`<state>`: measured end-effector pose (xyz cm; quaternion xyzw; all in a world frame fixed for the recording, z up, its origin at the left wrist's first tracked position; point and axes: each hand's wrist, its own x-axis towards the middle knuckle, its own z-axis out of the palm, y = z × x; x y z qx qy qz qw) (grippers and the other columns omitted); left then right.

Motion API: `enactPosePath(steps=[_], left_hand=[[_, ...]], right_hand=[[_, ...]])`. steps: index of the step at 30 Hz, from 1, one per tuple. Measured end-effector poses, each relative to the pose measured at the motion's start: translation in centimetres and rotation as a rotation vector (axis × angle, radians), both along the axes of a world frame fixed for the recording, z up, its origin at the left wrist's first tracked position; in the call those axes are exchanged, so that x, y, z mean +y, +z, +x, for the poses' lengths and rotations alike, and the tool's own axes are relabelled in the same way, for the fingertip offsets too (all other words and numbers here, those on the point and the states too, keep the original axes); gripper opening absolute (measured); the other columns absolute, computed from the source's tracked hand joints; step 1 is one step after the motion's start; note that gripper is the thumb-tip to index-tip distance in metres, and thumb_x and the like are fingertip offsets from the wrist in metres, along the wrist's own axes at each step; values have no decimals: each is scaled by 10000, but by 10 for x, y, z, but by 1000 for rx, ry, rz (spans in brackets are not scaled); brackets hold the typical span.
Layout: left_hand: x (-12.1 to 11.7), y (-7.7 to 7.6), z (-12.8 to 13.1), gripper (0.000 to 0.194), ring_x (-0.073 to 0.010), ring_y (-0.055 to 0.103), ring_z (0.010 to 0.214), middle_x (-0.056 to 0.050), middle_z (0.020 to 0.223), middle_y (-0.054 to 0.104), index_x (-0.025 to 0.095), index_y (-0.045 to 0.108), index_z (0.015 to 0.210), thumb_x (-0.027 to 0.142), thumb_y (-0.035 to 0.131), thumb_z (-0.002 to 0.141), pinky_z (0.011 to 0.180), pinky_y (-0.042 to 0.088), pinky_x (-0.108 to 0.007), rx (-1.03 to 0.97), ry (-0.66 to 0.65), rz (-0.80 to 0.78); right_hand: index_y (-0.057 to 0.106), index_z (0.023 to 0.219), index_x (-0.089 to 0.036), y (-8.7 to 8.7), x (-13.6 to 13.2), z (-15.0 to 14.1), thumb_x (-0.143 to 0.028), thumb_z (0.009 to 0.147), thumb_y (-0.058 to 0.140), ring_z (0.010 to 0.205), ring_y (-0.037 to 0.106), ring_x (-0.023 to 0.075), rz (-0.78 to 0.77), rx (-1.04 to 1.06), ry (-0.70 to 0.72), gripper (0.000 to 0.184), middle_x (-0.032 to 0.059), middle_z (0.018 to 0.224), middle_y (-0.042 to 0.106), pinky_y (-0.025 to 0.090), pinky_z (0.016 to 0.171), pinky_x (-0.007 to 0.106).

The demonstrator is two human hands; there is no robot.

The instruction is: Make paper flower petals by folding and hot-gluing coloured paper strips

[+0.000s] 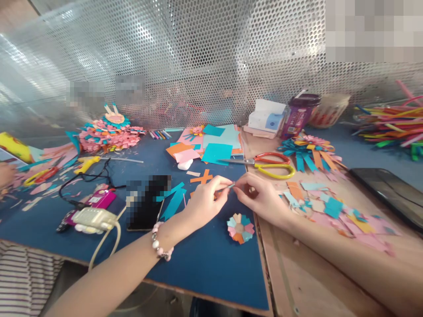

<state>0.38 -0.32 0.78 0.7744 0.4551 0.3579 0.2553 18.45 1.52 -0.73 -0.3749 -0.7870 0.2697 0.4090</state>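
My left hand (208, 198) and my right hand (257, 193) meet fingertip to fingertip above the blue table. Pinched between them is a small piece of paper (231, 185), mostly hidden by the fingers. Just below lies a round paper flower (240, 228) with pink, teal, orange and pale petals. Orange paper strips (202, 177) crossed over each other and teal strips (174, 203) rest beside my left hand. Beyond my right hand, large scissors (274, 164) with red and yellow handles lie with their blades on a teal paper square (216, 153).
Paper scraps (333, 207) spread right of my right arm, near a dark phone (386, 189). At left are another phone (145, 207), a power strip (94, 219), a yellow glue gun (88, 164) and a paper-flower pile (110, 134). A purple cup (299, 115) stands at the back. Another person's hand (6, 174) shows far left.
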Motion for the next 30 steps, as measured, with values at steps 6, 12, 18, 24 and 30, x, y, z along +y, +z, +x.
enactPosePath(steps=[6, 12, 18, 24, 30], left_hand=[[-1, -3, 1, 174, -178, 679, 963, -53, 1030, 718, 196, 530, 1035, 160, 503, 867, 822, 543, -281, 27, 20, -7], [0, -5, 2, 188, -186, 674, 980, -62, 1062, 709, 193, 521, 1058, 163, 498, 874, 819, 548, -289, 47, 24, 21], [0, -11, 2, 178, -212, 672, 985, -71, 1074, 703, 186, 532, 1047, 158, 494, 875, 829, 553, -324, 107, 25, 76], [1, -14, 2, 176, -214, 678, 967, -61, 1051, 711, 189, 528, 1042, 155, 494, 873, 812, 562, -327, 128, 31, 91], [-3, -9, 3, 179, -210, 664, 1006, -80, 1079, 699, 188, 533, 1037, 192, 516, 859, 841, 556, -322, 116, 26, 32]], right_hand=[[601, 827, -168, -2, 0, -4, -197, 853, 533, 580, 485, 88, 84, -11, -23, 79, 27, 814, 559, 420, 526, 236], [599, 852, -167, -5, -1, -4, -171, 851, 535, 574, 488, 83, 167, -37, -53, 65, 25, 812, 557, 421, 522, 230], [595, 864, -170, -7, -1, -5, -165, 848, 537, 571, 488, 81, 183, -38, -51, 61, 23, 813, 561, 422, 522, 228], [588, 857, -167, -7, -2, -5, -143, 844, 526, 560, 478, 76, 173, -36, -43, 68, 24, 824, 561, 420, 518, 226], [586, 831, -166, -5, -4, -4, -121, 825, 518, 562, 480, 79, 163, -21, -55, 81, 22, 805, 562, 417, 518, 226]])
